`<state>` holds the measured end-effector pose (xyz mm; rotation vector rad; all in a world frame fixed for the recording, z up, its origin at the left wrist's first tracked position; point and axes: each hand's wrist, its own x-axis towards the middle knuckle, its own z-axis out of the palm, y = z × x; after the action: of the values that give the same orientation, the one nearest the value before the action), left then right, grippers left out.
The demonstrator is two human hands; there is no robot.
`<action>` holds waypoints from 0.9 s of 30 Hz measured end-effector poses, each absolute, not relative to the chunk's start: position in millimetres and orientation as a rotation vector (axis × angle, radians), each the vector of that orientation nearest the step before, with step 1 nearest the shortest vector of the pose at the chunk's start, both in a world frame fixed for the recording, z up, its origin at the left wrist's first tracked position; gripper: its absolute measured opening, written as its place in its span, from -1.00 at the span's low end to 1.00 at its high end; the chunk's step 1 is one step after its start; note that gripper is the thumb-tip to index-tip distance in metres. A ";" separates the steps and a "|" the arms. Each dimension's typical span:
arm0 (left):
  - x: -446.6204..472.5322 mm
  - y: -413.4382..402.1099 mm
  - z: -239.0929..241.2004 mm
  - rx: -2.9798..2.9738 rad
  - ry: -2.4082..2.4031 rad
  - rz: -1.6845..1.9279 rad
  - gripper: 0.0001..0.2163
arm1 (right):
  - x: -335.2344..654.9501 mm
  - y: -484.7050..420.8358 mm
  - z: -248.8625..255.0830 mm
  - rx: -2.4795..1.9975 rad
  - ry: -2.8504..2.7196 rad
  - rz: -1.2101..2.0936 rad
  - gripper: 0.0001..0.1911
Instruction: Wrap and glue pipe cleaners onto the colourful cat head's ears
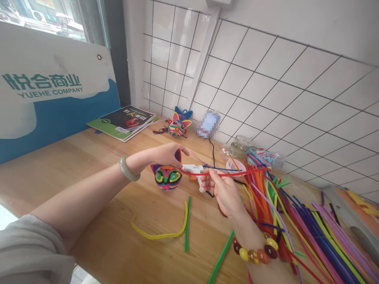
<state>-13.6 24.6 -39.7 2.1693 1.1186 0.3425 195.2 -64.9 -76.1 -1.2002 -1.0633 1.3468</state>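
Note:
A colourful cat-head ornament (168, 178) with shiny green eyes and pointed ears stands on the wooden table. Over its top is my left hand (169, 153), thumb and fingers apart around one dark ear; part of the ear is hidden by the hand. My right hand (226, 191) pinches a long red pipe cleaner (237, 173) that stretches sideways, its left end reaching the ornament's ear side near my left fingers. A white glue gun (194, 169) lies just behind the pipe cleaner, partly covered by my right fingers.
A bent yellow pipe cleaner (160, 236) and a straight green one (187, 225) lie in front. Many coloured pipe cleaners (322, 236) spread at the right. Behind are another ornament (177, 127), a phone (208, 124), clear containers (237, 146) and books (124, 122).

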 end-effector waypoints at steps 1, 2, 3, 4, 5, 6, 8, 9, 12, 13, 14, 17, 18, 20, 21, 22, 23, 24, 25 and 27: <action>-13.3 24.5 -39.4 2.166 1.121 0.338 -0.48 | 195.3 -64.9 -76.0 -1.196 -1.063 1.343 -0.64; -13.1 24.5 -39.3 2.161 1.124 0.336 -0.48 | 195.6 -64.7 -75.9 -1.190 -1.062 1.342 -0.64; -13.1 24.6 -39.4 2.155 1.125 0.335 -0.48 | 195.9 -64.4 -75.9 -1.184 -1.063 1.341 -0.64; -13.1 24.8 -39.7 2.148 1.126 0.334 -0.47 | 196.4 -64.0 -76.0 -1.179 -1.063 1.338 -0.65; -13.3 25.1 -40.2 2.143 1.123 0.335 -0.48 | 197.0 -63.5 -76.2 -1.176 -1.063 1.336 -0.66; -13.5 25.3 -40.7 2.142 1.117 0.337 -0.48 | 197.6 -63.0 -76.5 -1.177 -1.061 1.333 -0.66; -13.9 25.7 -41.6 2.155 1.102 0.349 -0.48 | 198.7 -62.2 -77.3 -1.180 -1.048 1.326 -0.67; -14.0 25.7 -41.9 2.164 1.096 0.355 -0.49 | 199.1 -62.0 -77.7 -1.179 -1.043 1.324 -0.67; -14.0 25.7 -42.2 2.173 1.097 0.356 -0.49 | 199.6 -61.8 -78.4 -1.166 -1.038 1.325 -0.68; -13.9 25.7 -42.2 2.169 1.099 0.352 -0.49 | 199.7 -61.8 -78.4 -1.166 -1.039 1.325 -0.68; -13.8 25.9 -42.3 2.163 1.100 0.346 -0.48 | 199.6 -61.8 -78.3 -1.168 -1.039 1.324 -0.68; -14.0 26.9 -43.4 2.154 1.097 0.341 -0.48 | 199.5 -61.7 -77.7 -1.177 -1.030 1.319 -0.68; -14.2 27.3 -44.0 2.158 1.091 0.341 -0.48 | 199.6 -61.6 -77.6 -1.176 -1.025 1.320 -0.69; -14.7 27.8 -44.8 2.170 1.080 0.349 -0.48 | 200.0 -61.4 -77.8 -1.168 -1.017 1.327 -0.70; -14.9 27.8 -45.1 2.172 1.075 0.351 -0.48 | 200.3 -61.3 -78.0 -1.161 -1.014 1.334 -0.70; -15.1 27.8 -45.2 2.167 1.072 0.351 -0.48 | 200.8 -61.1 -78.4 -1.151 -1.010 1.341 -0.70; -15.2 27.6 -45.1 2.158 1.070 0.347 -0.48 | 201.3 -60.9 -78.8 -1.139 -1.004 1.350 -0.71; -15.2 27.4 -45.1 2.150 1.067 0.344 -0.48 | 202.0 -60.7 -79.3 -1.129 -0.994 1.360 -0.71; -15.2 27.3 -45.1 2.143 1.064 0.339 -0.48 | 202.6 -60.4 -79.7 -1.122 -0.980 1.371 -0.71; -15.0 27.4 -45.4 2.143 1.063 0.339 -0.48 | 203.6 -59.9 -80.2 -1.121 -0.942 1.397 -0.70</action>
<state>-15.0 27.4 -45.4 2.1427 1.0635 0.3387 203.6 -59.9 -80.2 -1.1207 -0.9421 1.3967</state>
